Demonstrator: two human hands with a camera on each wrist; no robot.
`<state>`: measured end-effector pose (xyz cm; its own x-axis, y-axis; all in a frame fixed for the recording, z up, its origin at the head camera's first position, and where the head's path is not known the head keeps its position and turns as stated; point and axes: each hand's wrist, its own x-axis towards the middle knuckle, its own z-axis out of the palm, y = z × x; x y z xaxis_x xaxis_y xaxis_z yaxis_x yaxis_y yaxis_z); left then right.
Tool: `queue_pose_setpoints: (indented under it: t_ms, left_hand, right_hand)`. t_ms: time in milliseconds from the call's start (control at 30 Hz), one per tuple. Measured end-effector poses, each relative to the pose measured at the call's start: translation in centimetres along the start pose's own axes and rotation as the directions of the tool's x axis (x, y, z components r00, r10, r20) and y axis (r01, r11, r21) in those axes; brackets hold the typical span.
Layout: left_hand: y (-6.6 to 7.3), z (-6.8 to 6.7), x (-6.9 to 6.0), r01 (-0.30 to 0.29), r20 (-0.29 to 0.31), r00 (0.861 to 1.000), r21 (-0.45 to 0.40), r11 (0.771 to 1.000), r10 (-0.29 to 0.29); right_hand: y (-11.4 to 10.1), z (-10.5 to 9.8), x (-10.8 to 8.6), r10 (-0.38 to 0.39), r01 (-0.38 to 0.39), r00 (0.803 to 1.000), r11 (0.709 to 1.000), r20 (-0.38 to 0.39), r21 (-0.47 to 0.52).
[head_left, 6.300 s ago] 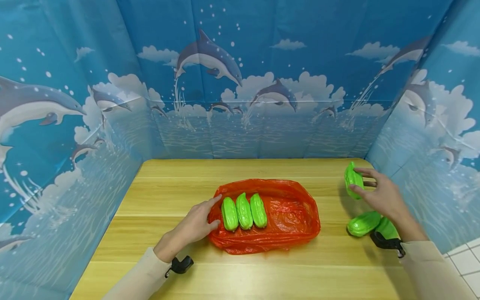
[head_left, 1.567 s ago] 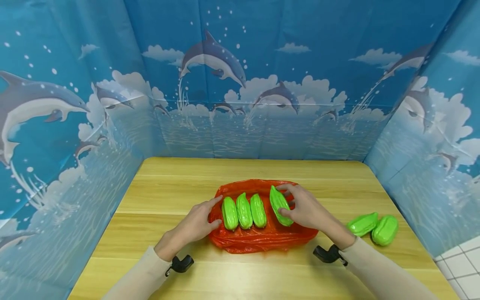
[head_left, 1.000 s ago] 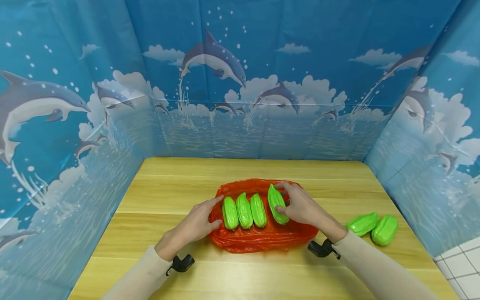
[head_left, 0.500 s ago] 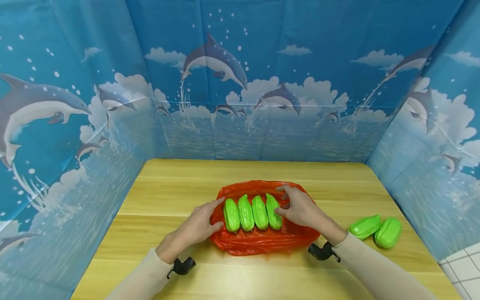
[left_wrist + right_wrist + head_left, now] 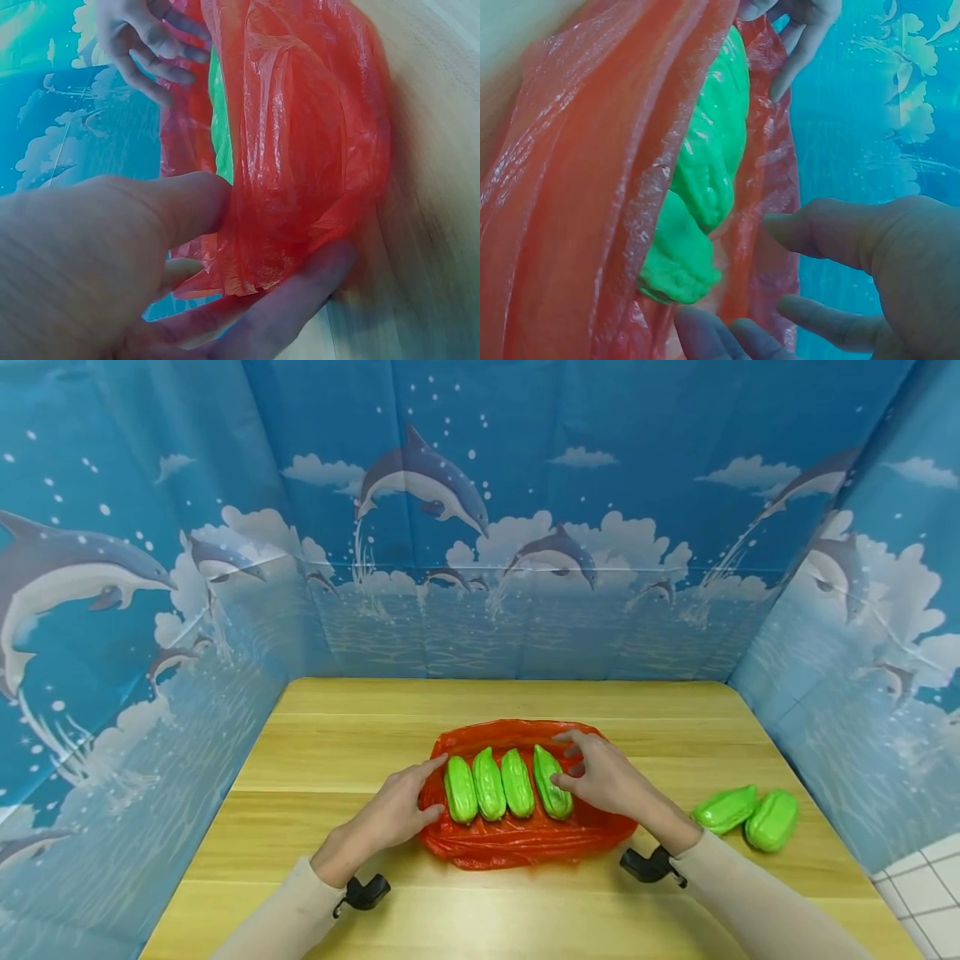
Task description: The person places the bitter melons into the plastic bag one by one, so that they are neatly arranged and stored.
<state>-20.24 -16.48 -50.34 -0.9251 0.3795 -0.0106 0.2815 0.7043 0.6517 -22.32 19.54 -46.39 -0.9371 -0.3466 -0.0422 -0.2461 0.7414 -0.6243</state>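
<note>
Fourth gourd (image 5: 552, 799): moved into red bag (image 5: 510, 857); likely light, slick; grip mid-body.
Left hand (image 5: 390, 806): grips bag's end.
Right hand (image 5: 606, 778): spread.

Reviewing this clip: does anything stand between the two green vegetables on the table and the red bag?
Yes: the person's right forearm, with its black wrist device, crosses that gap in the head view, the right hand being over the red bag. Nothing else visible blocks the green vegetables.
</note>
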Motion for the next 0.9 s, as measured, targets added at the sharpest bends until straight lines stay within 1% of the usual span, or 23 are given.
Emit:
queue_pose_setpoints:
  t_ms: [100,233,400,667,900]
  left_hand:
    - [0.0,0.0,0.0,0.004,0.000,1.000,-0.002,1.000,-0.004]
    - [0.1,0.0,0.0,-0.008,0.000,1.000,0.007,1.000,0.008]
    - [0.2,0.1,0.0,0.003,-0.004,1.000,0.013,1.000,-0.003]
    - [0.1,0.1,0.0,0.013,-0.015,1.000,0.011,1.000,-0.013]
    - [0.1,0.1,0.1,0.009,-0.026,1.000,0.021,1.000,-0.009]
  right_hand:
    - [-0.1,-0.3,-0.4,-0.012,0.012,1.000,1.000,-0.012,0.008]
    - [-0.1,-0.9,-1.0,-0.021,0.022,0.999,1.000,-0.043,0.010]
    - [-0.1,-1.5,-1.5,-0.026,0.027,0.997,0.999,-0.075,0.018]
    - [0.2,-2.1,-2.3,-0.028,0.033,0.995,0.998,-0.095,0.046]
    - [0.4,-3.1,-3.2,-0.035,0.044,0.990,0.998,-0.139,0.055]
